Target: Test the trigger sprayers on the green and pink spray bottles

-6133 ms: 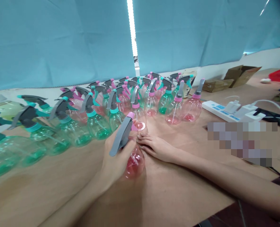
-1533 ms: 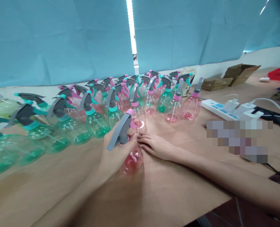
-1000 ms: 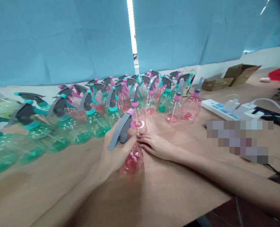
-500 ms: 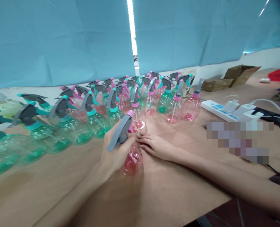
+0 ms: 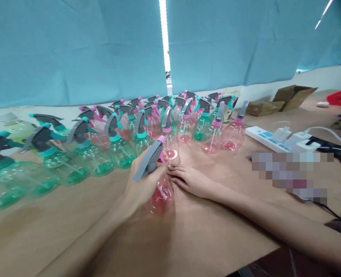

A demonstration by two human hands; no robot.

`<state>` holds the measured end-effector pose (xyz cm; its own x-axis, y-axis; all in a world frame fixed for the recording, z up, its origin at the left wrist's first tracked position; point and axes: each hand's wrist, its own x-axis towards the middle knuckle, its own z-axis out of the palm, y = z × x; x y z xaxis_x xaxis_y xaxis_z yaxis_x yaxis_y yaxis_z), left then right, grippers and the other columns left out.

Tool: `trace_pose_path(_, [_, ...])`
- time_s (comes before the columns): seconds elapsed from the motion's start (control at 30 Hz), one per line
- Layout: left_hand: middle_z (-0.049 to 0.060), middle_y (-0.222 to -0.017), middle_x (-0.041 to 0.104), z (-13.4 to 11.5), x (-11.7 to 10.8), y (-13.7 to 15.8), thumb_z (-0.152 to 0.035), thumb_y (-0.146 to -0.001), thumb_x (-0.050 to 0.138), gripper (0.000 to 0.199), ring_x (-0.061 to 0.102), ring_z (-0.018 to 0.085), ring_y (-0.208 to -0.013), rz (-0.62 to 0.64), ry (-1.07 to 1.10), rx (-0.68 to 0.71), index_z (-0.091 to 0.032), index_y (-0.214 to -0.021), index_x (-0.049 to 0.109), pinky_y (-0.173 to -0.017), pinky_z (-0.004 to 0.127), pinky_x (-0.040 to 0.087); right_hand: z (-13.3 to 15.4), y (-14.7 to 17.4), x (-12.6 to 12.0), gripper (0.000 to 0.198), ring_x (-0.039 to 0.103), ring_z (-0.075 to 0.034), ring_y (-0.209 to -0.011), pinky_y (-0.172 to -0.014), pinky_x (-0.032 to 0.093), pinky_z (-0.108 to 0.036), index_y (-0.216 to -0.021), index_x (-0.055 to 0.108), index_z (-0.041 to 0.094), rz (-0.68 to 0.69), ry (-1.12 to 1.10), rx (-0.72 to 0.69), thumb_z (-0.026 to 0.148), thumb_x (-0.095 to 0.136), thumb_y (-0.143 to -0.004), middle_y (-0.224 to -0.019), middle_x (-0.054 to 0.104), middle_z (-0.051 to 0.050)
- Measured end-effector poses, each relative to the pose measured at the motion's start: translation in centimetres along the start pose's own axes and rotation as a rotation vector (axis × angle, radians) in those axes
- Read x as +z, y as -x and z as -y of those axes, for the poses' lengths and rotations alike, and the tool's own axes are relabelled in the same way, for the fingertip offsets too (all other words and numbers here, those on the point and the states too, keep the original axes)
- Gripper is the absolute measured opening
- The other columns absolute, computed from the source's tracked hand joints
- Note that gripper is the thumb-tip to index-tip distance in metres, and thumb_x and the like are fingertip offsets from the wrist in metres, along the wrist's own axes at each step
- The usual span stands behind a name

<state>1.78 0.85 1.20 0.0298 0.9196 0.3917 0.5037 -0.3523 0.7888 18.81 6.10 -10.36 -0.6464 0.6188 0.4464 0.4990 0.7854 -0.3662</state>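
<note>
My left hand is wrapped around the neck of a pink spray bottle that stands on the brown-covered table. The bottle has a grey trigger head with a pink nozzle, and my fingers hide its collar. Just to its right, my right hand lies on the table with fingers stretched out, the tips close to the bottle; whether they touch it I cannot tell. Behind my hands stands another pink spray bottle, and a green spray bottle is to the left.
Several more green and pink spray bottles stand in rows across the back and left. On the right are a white power strip with plugged-in chargers, a blurred-out object with a cable, and an open cardboard box. A blue cloth hangs behind.
The view has turned slightly, so the bottles at the back appear a little further right. Both hands keep almost the same place, the left still around the pink spray bottle.
</note>
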Motion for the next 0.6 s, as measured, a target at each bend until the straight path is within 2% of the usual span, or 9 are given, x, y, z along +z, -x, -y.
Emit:
trace_pose_path(0.1, [-0.003,-0.060,0.055,0.3,0.1,0.0,-0.023,-0.071,0.054,0.001,0.055,0.016,-0.057,0.026,0.006,0.046,-0.024,-0.071,0.054,-0.056,0.028,0.047,0.0,0.0,0.0,0.030,0.058,-0.024,-0.123,-0.107,0.045,-0.045,-0.122,0.064,0.014,-0.014,-0.004,-0.001,0.023,0.047,-0.099,-0.124,0.067,-0.013])
trace_pose_path(0.27, [-0.003,-0.070,0.062,1.1,0.3,0.4,-0.022,-0.074,0.057,0.007,0.057,0.014,-0.062,-0.020,-0.026,0.080,-0.023,-0.081,0.058,-0.062,0.026,0.050,0.0,0.0,0.0,0.030,0.059,-0.024,-0.121,-0.107,0.045,-0.043,-0.121,0.064,0.013,-0.011,-0.005,-0.010,0.022,0.046,-0.099,-0.124,0.067,-0.013])
trace_pose_path(0.37, [-0.003,-0.073,0.065,1.2,0.5,0.6,-0.020,-0.076,0.057,0.010,0.058,0.013,-0.062,-0.025,-0.026,0.060,-0.023,-0.085,0.060,-0.060,0.024,0.050,0.0,0.0,0.0,0.030,0.058,-0.024,-0.123,-0.108,0.044,-0.042,-0.120,0.064,0.011,-0.005,-0.004,-0.010,0.022,0.047,-0.099,-0.124,0.067,-0.014])
trace_pose_path(0.6, [-0.003,-0.072,0.065,1.0,0.5,0.6,-0.020,-0.076,0.059,0.017,0.061,0.015,-0.066,-0.030,-0.016,0.035,-0.024,-0.092,0.064,-0.063,0.026,0.052,0.0,0.0,-0.1,0.027,0.059,-0.024,-0.121,-0.107,0.045,-0.048,-0.117,0.066,0.017,0.000,-0.028,0.000,0.022,0.048,-0.098,-0.124,0.067,-0.012])
